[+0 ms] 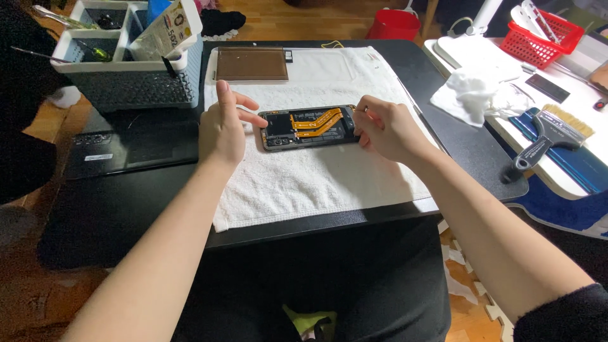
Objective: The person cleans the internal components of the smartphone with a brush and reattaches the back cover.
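Black desk (152, 209): carries everything; the white towel is the landmark for all places below.
White towel (304, 183): spread flat over the middle of the desk, reaching its near edge.
Grey organiser caddy (126, 69): just off the towel's far left corner, with tools and a printed packet standing in its compartments.
Laptop (126, 149): closed, dark, left of the towel, in front of the caddy.
Brown panel (252, 64): flat rectangle lying on the towel's far edge.
Paintbrush (548, 136): black handle, pale bristles, well right of the towel on a blue mat.
Red basket (541, 31): far right of the towel, on a white surface.
Opened smartphone (308, 126): back cover off, lying lengthwise on the towel's far half, orange ribbon cables showing across the dark inside.
Left hand (223, 130): fingers loosely spread, thumb up, fingertips touching the phone's left end.
Right hand (387, 130): fingers curled together over the phone's right end, tips pressed at its edge; whether they pinch some small part there, I cannot tell.
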